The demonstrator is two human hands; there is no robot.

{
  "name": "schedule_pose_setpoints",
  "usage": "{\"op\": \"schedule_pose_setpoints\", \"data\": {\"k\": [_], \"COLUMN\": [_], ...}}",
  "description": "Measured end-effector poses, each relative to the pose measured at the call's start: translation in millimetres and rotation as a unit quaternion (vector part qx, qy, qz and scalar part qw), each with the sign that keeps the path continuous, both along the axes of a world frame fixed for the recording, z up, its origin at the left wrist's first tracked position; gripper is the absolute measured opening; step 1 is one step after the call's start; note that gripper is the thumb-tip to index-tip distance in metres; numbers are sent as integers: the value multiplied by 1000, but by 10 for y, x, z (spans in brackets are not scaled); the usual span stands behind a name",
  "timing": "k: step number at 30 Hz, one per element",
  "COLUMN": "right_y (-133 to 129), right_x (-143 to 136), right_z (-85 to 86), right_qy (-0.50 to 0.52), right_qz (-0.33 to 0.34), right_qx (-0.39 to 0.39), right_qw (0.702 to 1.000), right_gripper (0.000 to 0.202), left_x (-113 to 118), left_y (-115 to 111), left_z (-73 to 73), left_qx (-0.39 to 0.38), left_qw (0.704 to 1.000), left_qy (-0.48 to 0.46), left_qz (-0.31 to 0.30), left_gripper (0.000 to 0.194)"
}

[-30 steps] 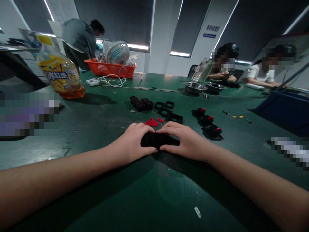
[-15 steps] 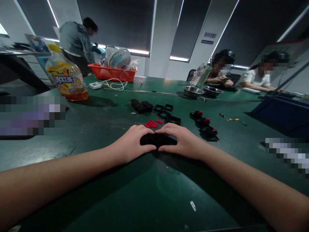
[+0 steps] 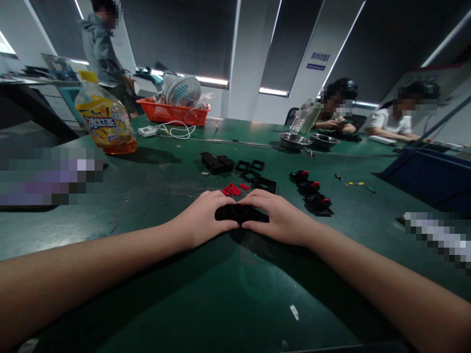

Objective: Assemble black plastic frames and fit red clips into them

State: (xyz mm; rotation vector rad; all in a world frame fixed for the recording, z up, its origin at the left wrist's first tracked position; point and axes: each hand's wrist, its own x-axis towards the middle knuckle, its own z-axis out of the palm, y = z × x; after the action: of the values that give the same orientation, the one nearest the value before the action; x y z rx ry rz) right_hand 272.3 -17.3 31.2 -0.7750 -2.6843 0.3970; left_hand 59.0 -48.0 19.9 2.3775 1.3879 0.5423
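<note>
At the middle of the green table (image 3: 176, 294), my left hand (image 3: 204, 218) and my right hand (image 3: 283, 218) meet around a black plastic part (image 3: 235, 214). Thumbs are at its near side and fingers at its far side, with both hands closed on it. Its exact shape is lost in shadow and behind the fingers. Just beyond my fingers lie small red plastic pieces (image 3: 231, 189). Farther off are black square frames (image 3: 250, 176) and a cluster of black blocks (image 3: 217, 163). Several black parts with red tabs (image 3: 318, 202) form a row right of my right hand.
A bottle of orange drink (image 3: 106, 122) stands at left, near a white cable (image 3: 180, 130) and a red basket (image 3: 172, 113) with a fan. Metal bowls (image 3: 294, 141) sit at the back, a blue bin (image 3: 434, 174) at right. Two people sit across; another (image 3: 101, 54) stands behind.
My hands stay in nearly the same place, still around the black part. In the background, the bent person at the left has straightened up and shifted left.
</note>
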Motion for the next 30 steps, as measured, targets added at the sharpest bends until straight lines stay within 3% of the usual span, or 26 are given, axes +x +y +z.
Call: {"op": "schedule_pose_setpoints", "data": {"k": [30], "right_y": [4], "right_x": [-2], "right_z": [-10], "right_qy": [-6], "right_qz": [-4], "right_qx": [-4], "right_qw": [1000], "right_gripper": [33], "left_x": [-2], "left_y": [22], "left_z": [-32], "left_qx": [10], "left_qw": [1000], "left_qy": [3], "left_qz": [-3], "left_gripper": [30]}}
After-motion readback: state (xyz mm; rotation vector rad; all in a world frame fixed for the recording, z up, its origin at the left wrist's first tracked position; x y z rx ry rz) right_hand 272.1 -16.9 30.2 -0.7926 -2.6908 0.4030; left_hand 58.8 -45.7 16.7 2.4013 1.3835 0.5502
